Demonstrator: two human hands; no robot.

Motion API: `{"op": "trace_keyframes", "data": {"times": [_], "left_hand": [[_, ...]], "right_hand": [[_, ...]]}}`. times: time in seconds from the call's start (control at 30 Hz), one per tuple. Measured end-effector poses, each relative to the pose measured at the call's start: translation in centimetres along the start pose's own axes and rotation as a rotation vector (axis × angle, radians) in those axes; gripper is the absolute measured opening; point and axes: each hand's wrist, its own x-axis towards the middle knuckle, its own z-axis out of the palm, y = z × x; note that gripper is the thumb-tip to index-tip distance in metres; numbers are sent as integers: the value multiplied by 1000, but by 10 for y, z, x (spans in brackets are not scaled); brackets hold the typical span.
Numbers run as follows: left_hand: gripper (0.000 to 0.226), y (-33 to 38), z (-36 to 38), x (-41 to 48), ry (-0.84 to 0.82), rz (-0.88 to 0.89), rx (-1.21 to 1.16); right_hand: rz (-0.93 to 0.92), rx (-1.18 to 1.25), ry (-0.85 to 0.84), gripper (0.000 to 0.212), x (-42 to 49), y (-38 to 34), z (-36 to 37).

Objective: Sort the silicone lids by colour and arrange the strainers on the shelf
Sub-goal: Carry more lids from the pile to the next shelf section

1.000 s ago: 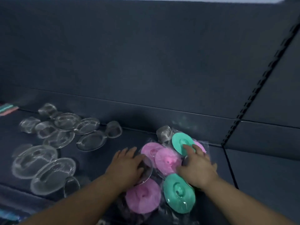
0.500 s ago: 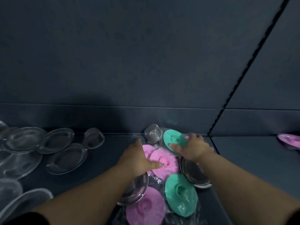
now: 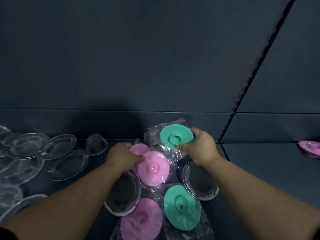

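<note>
My right hand (image 3: 201, 148) grips a wrapped green lid (image 3: 174, 136), raised and tilted above the shelf. My left hand (image 3: 122, 157) pinches the left edge of a pink lid (image 3: 154, 168); another pink lid (image 3: 138, 148) lies half hidden behind it. In front lie a second green lid (image 3: 181, 207) and a pink lid (image 3: 141, 219) in clear wrap. Two mesh strainers flank them: one (image 3: 123, 196) under my left wrist, one (image 3: 199, 184) under my right wrist. A small strainer (image 3: 149, 136) sits behind the raised green lid.
Several clear plastic covers (image 3: 34, 153) are spread over the left of the dark shelf (image 3: 259, 170). A small clear cup (image 3: 97, 144) stands near the back wall. Another pink lid (image 3: 310, 148) lies on the adjoining shelf section at the far right.
My right hand has lifted the green lid off the shelf and tilted it up. My left hand has closed on the pink lid's edge. The camera has moved closer.
</note>
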Motion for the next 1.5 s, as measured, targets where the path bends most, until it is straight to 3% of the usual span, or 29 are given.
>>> {"op": "trace_keyframes", "data": {"times": [0.23, 0.43, 0.67, 0.97, 1.17, 1.3, 1.5], "left_hand": [[17, -3, -24, -8, 110, 77, -240], [29, -7, -46, -19, 240, 124, -488], [18, -18, -52, -35, 194, 129, -652], [29, -30, -43, -54, 12, 142, -607], [28, -40, -33, -62, -64, 123, -508], [21, -46, -27, -67, -63, 98, -416], [17, -49, -29, -82, -85, 55, -446]], "right_hand": [[-119, 231, 145, 29, -10, -19, -12], [16, 425, 127, 33, -36, -19, -13], [261, 602, -25, 27, -92, -3, -14], [408, 574, -70, 30, -143, 21, -5], [472, 331, -58, 61, -152, 48, 16], [431, 201, -60, 47, -148, 45, 20], [446, 395, -74, 69, -140, 48, 20]]}}
